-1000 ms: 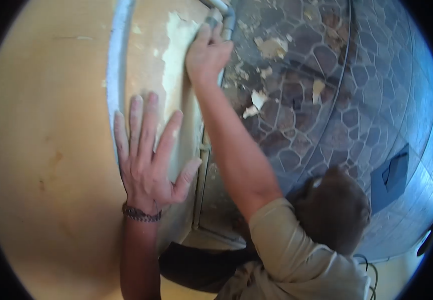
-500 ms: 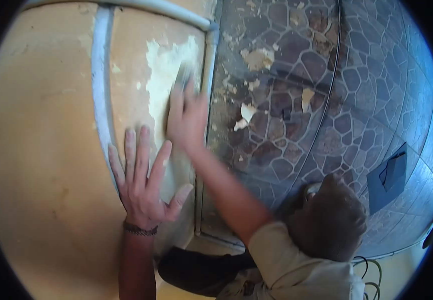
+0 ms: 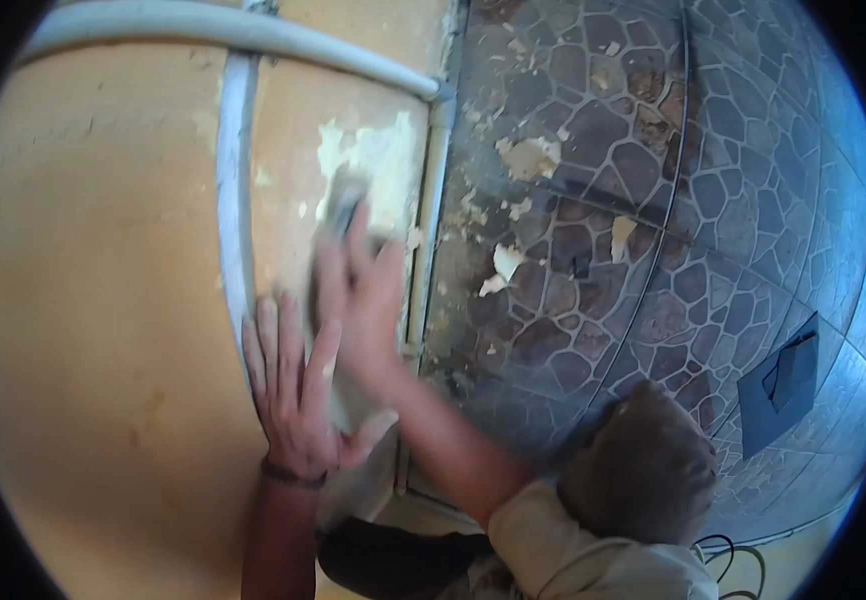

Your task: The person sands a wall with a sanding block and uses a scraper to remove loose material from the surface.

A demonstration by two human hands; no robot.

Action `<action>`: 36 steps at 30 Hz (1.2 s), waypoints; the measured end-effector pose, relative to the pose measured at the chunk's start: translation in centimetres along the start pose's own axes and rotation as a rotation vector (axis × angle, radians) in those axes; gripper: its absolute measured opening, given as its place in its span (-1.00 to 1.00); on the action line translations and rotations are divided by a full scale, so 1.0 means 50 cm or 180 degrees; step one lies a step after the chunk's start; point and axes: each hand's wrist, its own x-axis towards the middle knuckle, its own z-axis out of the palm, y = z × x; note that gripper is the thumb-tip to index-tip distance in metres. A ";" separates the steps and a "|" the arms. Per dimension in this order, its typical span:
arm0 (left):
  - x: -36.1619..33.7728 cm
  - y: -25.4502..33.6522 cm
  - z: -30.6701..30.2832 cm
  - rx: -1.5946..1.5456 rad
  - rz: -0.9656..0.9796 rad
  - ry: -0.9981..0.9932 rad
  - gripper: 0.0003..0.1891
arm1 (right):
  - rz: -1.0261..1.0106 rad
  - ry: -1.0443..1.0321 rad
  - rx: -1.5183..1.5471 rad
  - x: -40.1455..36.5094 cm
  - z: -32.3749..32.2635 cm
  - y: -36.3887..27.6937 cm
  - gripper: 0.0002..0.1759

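Note:
My right hand (image 3: 365, 315) is closed around a scraper (image 3: 346, 205), both smeared by motion. Its greyish blade lies against the wall (image 3: 133, 260), at the left side of a pale patch (image 3: 393, 160) where the yellowish paint has come off. Lower on the same wall, my left hand (image 3: 298, 415) lies flat with its fingers stretched out and thumb apart, holding nothing. Its fingertips are close beside the right wrist, and a dark bracelet circles its wrist.
A pale pipe (image 3: 203, 25) crosses the top, and a thinner pipe (image 3: 435, 190) follows the wall's edge. Paint flakes (image 3: 528, 158) litter the stone-patterned floor (image 3: 593, 340). A dark flat sheet (image 3: 781, 390) lies at right. A rounded brown cloth shape (image 3: 643, 470) is beside my right sleeve.
My right hand and the scraper have moved down and slightly left along the wall. The view has shifted, so wall and floor appear lower and further right.

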 end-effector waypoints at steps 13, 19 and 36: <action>-0.025 0.004 -0.007 -0.0157 -0.0095 -0.0130 -0.05 | -0.0430 0.0171 -0.0372 0.085 -0.003 -0.013 -0.49; -0.029 0.005 -0.005 -0.0374 -0.0040 0.0143 -0.02 | -0.0636 -0.0020 -0.0213 -0.051 0.011 -0.025 -0.53; -0.017 -0.010 0.001 -0.0679 0.0071 0.0522 0.00 | -0.1320 0.0228 -0.0077 -0.035 0.005 -0.065 -0.41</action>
